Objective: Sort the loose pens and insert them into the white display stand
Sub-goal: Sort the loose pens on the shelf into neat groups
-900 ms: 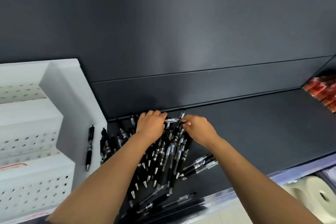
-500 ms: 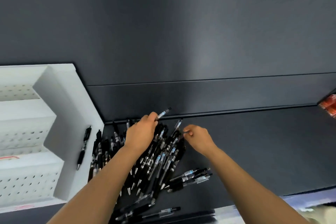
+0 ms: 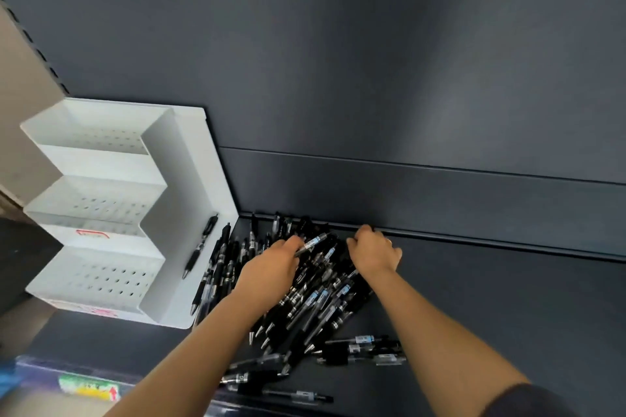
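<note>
Pens [image 3: 318,301] lie piled beside the white stand [image 3: 189,179]; left hand [image 3: 271,267] grips one.

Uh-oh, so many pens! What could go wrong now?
The front pens lie near the edge of the shelf and could roll off if the pile is nudged. The pen pinched in the left hand might slip and drop. The lone pen resting against the white stand may slide down.

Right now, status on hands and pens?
Left hand pinches one pen. Right hand curled into pen pile, grip unclear. White display stand holds none yet. Nothing in the way.
</note>
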Demonstrator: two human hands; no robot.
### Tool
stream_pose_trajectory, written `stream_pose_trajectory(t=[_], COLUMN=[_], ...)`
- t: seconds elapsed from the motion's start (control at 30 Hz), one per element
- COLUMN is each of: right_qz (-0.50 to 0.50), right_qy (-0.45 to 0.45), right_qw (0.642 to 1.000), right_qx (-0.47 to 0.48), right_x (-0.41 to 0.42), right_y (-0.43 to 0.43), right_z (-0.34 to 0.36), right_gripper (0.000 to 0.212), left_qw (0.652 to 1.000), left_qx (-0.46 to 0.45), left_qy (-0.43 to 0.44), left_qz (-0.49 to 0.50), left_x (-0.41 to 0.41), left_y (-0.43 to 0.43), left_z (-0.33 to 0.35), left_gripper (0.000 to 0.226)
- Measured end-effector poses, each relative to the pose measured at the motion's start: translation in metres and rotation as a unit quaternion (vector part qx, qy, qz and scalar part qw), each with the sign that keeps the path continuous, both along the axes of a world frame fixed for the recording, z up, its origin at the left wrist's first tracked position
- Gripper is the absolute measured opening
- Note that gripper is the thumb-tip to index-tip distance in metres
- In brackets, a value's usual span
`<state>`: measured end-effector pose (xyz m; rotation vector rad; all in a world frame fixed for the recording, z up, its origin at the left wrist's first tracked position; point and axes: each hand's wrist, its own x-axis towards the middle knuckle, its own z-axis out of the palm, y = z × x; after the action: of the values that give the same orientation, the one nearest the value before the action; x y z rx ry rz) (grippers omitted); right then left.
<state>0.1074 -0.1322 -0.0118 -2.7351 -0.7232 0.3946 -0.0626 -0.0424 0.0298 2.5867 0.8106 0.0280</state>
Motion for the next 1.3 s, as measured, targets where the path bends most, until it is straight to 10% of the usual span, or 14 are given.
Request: stream_pose_trajectory(t=[0.17,0.37,0.5,0.9,1.3], right_qz=[-0.132,-0.179,-0.153,-0.109,-0.193], right_qy=[0.078,0.179,0.388,0.309,0.287], right_qw=[0.982,0.892,0.826,0.928,0.903], right_qx=[0.112,0.375,0.38,0.179,0.256], right_x=[0.005,0.004,-0.004,-0.062,-0.098], right_y=[-0.001,-0.016,-0.028,-0.063,-0.061], right_z=[-0.002,0.008,0.018,0.019,0.024], right_gripper=[0.013,0.058,0.026,0.02,0.013], left_qw=[1.0,1.0,0.997,0.991,0.991], left_qx=[0.009,-0.009,-0.049,-0.004,-0.091], left_qy=[-0.008,-0.012,0.006,0.099,0.087], left_qz=[0.009,-0.021,-0.061,-0.094,-0.043], left_x=[-0.004,0.011,0.02,-0.016,-0.009], left_y=[0.001,-0.002,-0.012,-0.042,-0.057], left_z=[0.0,-0.004,-0.004,-0.018,-0.027], left_gripper=[0.027,0.017,0.002,0.03,0.038])
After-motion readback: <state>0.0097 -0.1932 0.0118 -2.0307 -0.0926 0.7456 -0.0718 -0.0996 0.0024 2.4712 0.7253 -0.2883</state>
